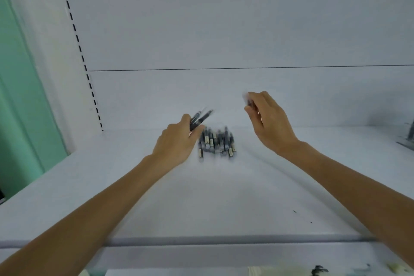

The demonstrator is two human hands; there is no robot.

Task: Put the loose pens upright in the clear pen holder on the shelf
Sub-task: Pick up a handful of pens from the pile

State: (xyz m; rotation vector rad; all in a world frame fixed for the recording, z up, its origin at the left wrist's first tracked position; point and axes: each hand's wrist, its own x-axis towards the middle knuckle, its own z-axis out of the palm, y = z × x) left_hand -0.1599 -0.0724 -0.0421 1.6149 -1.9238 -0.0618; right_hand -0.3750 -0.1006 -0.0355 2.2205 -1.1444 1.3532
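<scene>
Gathering step: the left hand (177, 141) clamps its fingers on two pens (201, 116) just above the pile of loose pens (216, 143), which lies near the back edge of the shelf (201, 204). The right hand (271, 121) pinches a blurred object (248, 101), perhaps the holder. Next, the pens likely need tipping upright.

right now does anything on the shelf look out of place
Yes: a heap of pens lies flat on the shelf, none upright, and no holder is in view. The left hand grips two pens; the right hand pinches a blurred thing.
</scene>
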